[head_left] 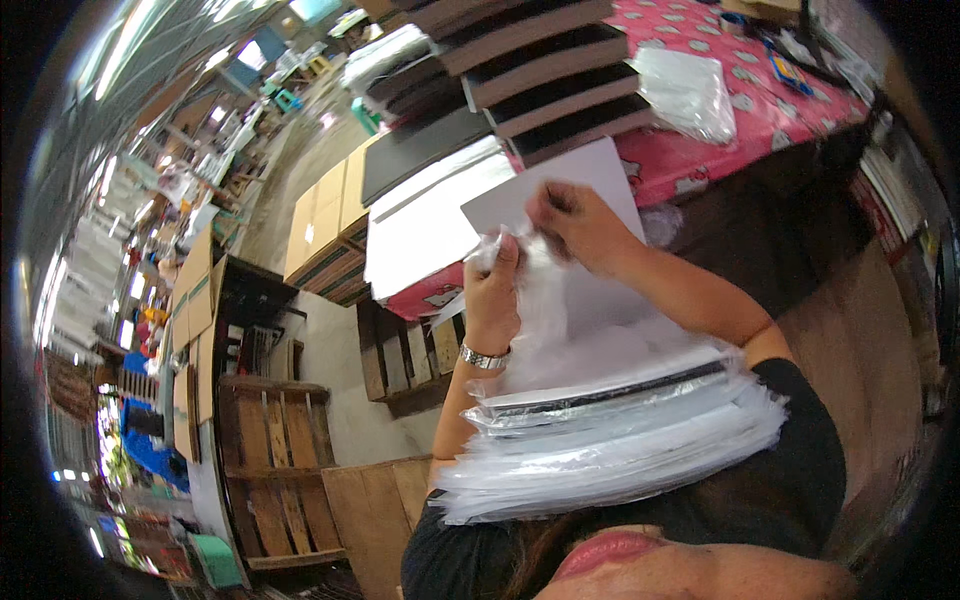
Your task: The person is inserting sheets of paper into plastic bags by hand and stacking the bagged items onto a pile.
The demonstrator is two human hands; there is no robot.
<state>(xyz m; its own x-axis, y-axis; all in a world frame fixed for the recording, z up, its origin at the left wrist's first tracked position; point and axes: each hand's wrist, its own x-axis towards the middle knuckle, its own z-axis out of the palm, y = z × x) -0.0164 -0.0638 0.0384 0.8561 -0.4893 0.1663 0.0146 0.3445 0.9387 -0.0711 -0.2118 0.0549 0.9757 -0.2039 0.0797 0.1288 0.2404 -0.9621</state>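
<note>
My left hand (495, 285), with a metal watch at its wrist, pinches the edge of a clear plastic bag (543, 315) between thumb and fingers. Close to its right, my right hand (575, 222) is curled and slightly blurred in front of a flat white board (607, 175). What its fingers hold, if anything, cannot be made out. The bag's film lies over the white surface below my hands. A thick stack of plastic-wrapped flat sheets (610, 450), one with a dark edge, rests against my body under my forearms.
Tall piled black and white boards (560, 80) stand ahead on a table with a pink patterned cover (700, 170). A bundle of clear plastic bags (685, 92) lies there. White sheets (415, 245), a black board (425, 160), cardboard (325, 220) and wooden pallets (280, 470) are to the left.
</note>
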